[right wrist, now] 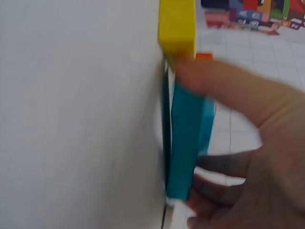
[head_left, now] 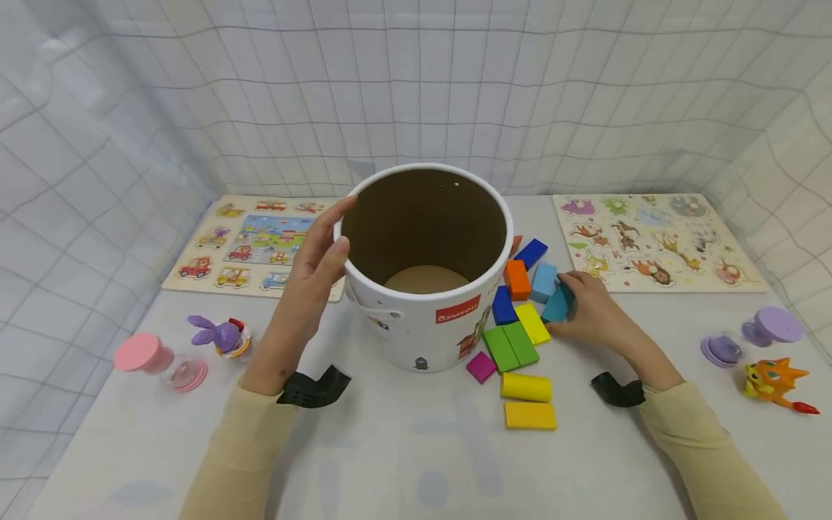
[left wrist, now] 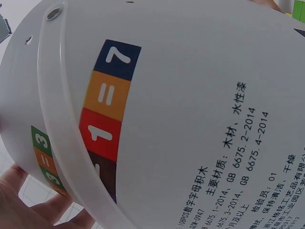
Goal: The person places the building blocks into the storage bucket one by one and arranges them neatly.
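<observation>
A white bucket with a clear handle stands upright, and its bare brown bottom shows inside. Against its left side rests my left hand, fingers spread along the outer wall and fingertips right at the rim. The left wrist view shows the bucket's printed wall close up. My right hand pinches a teal block between thumb and fingers, close over the table. Beside that block lie a light blue block and a yellow block. In the right wrist view the teal block stands on edge.
Orange, blue, green, magenta and yellow blocks lie right of the bucket. Puzzle boards lie behind left and right. Small toys sit at the sides, including a purple rabbit figure and an orange figure.
</observation>
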`<state>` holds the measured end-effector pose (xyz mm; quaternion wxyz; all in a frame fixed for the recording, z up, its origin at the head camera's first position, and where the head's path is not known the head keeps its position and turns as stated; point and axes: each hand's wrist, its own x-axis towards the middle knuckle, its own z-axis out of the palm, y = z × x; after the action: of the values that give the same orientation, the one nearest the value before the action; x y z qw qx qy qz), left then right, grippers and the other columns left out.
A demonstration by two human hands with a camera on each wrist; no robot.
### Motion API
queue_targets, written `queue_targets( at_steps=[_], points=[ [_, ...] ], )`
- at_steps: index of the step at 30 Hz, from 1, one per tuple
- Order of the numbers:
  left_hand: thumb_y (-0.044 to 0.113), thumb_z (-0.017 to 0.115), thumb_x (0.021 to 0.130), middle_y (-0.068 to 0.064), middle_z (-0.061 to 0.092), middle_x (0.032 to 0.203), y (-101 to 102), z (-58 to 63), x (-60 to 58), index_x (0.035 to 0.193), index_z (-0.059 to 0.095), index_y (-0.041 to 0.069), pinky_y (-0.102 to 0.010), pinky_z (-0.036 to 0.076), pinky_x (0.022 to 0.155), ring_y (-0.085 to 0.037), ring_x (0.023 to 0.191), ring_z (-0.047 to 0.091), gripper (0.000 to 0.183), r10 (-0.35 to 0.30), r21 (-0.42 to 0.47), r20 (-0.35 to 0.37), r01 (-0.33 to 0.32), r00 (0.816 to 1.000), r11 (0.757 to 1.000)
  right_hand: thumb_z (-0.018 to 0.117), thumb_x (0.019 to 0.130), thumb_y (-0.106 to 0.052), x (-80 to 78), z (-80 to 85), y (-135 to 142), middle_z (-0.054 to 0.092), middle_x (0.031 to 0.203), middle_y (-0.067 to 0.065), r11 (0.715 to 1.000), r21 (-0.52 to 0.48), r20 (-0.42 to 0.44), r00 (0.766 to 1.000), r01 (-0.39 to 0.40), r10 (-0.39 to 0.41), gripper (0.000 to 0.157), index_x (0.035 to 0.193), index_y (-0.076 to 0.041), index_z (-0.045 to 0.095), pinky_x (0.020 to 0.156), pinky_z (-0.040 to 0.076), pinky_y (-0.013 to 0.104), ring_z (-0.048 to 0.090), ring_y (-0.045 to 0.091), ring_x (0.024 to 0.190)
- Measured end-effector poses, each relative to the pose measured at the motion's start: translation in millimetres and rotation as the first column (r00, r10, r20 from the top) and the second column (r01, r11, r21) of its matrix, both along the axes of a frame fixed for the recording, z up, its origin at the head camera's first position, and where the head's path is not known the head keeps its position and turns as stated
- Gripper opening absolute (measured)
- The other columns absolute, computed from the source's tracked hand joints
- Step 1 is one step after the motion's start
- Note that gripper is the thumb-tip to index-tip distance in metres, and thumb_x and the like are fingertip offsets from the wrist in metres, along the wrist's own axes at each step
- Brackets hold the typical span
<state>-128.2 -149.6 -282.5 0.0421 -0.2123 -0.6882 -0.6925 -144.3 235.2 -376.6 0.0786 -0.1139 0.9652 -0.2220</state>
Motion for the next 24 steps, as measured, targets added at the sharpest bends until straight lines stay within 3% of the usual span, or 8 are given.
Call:
queue_targets(
  at_steps=[6, 8, 10, 12, 13, 15, 20, 24],
  points=[
    [0.020, 0.039, 0.092, 0.009, 0.027, 0.141, 1, -1.3, -0.3, 0.136, 0.033, 0.022, -0.058, 0.024, 0.097, -0.011, 0.131, 0.020, 0.045, -0.002, -0.013, -0.009, 0.002, 1.000, 1.000, 0.069, 0.076, -0.031, 16.9, 48.8, 5, 0.019, 0.141, 0.019, 0.970, -0.243, -0.014, 1.000, -0.020, 0.017, 0.080, 0.138, -0.006, 0.026, 0.098, 0.024, 0.056, 0.023, 0.038, 0.125],
    [0.020, 0.038, 0.092, 0.009, 0.026, 0.141, 1, -1.7, -0.6, 0.137, 0.033, 0.022, -0.058, 0.024, 0.097, -0.011, 0.132, 0.018, 0.045, -0.001, -0.018, -0.016, 0.001, 1.000, 1.000, 0.068, 0.077, -0.012, 22.5, 75.0, -2, 0.020, 0.141, 0.015, 0.877, -0.461, -0.097, 0.990, -0.136, 0.102, 0.073, 0.138, -0.006, 0.027, 0.104, 0.023, 0.043, 0.022, 0.031, 0.129],
    [0.020, 0.038, 0.092, 0.007, 0.025, 0.142, 0, -1.6, -0.7, 0.137, 0.033, 0.022, -0.058, 0.023, 0.098, -0.011, 0.132, 0.016, 0.045, -0.003, -0.021, -0.020, 0.003, 1.000, 1.000, 0.066, 0.074, 0.003, 25.7, 100.6, -15, 0.023, 0.141, 0.012, 0.725, -0.624, -0.205, 0.957, -0.291, 0.207, 0.073, 0.136, -0.002, 0.029, 0.105, 0.019, 0.029, 0.021, 0.023, 0.130],
    [0.020, 0.039, 0.092, 0.006, 0.025, 0.142, -1, -1.1, -0.8, 0.137, 0.033, 0.022, -0.059, 0.023, 0.098, -0.013, 0.132, 0.017, 0.045, -0.002, -0.021, -0.024, 0.001, 1.000, 1.000, 0.066, 0.072, 0.009, 24.8, 122.5, -35, 0.028, 0.137, 0.014, 0.588, -0.682, -0.309, 0.901, -0.434, 0.305, 0.072, 0.134, 0.003, 0.030, 0.104, 0.019, 0.021, 0.025, 0.020, 0.128],
    [0.019, 0.038, 0.092, 0.005, 0.024, 0.143, -1, -1.2, -1.0, 0.137, 0.032, 0.021, -0.059, 0.023, 0.097, -0.015, 0.132, 0.018, 0.045, -0.003, -0.020, -0.027, 0.003, 1.000, 1.000, 0.067, 0.071, 0.008, 23.4, 131.6, -46, 0.029, 0.137, 0.013, 0.562, -0.678, -0.336, 0.879, -0.474, 0.337, 0.073, 0.134, 0.004, 0.031, 0.104, 0.020, 0.022, 0.025, 0.020, 0.128],
    [0.019, 0.038, 0.092, 0.004, 0.024, 0.143, -1, -1.5, -0.9, 0.137, 0.032, 0.021, -0.059, 0.022, 0.097, -0.016, 0.132, 0.019, 0.045, -0.002, -0.022, -0.026, 0.002, 1.000, 1.000, 0.070, 0.072, -0.002, 19.2, 145.0, -70, 0.029, 0.137, 0.008, 0.609, -0.624, -0.332, 0.871, -0.490, 0.361, 0.074, 0.135, -0.003, 0.032, 0.103, 0.025, 0.027, 0.028, 0.019, 0.125],
    [0.019, 0.038, 0.092, 0.003, 0.024, 0.143, -2, -2.7, -1.9, 0.137, 0.032, 0.021, -0.059, 0.024, 0.097, -0.020, 0.130, 0.024, 0.045, -0.011, -0.026, -0.038, 0.010, 0.999, 1.000, 0.075, 0.069, -0.030, 4.0, 158.1, -116, 0.026, 0.140, 0.000, 0.863, -0.311, -0.253, 0.910, -0.399, 0.329, 0.082, 0.137, -0.017, 0.032, 0.098, 0.034, 0.044, 0.029, 0.019, 0.123],
    [0.021, 0.039, 0.092, 0.003, 0.026, 0.142, -1, -3.6, -2.7, 0.137, 0.033, 0.020, -0.059, 0.025, 0.096, -0.020, 0.129, 0.027, 0.045, -0.009, -0.025, -0.053, 0.008, 0.999, 1.000, 0.073, 0.069, -0.037, -2.5, 160.5, -127, 0.025, 0.141, 0.004, 0.909, -0.190, -0.233, 0.916, -0.372, 0.326, 0.084, 0.137, -0.013, 0.031, 0.099, 0.031, 0.046, 0.028, 0.021, 0.125]
  ],
)
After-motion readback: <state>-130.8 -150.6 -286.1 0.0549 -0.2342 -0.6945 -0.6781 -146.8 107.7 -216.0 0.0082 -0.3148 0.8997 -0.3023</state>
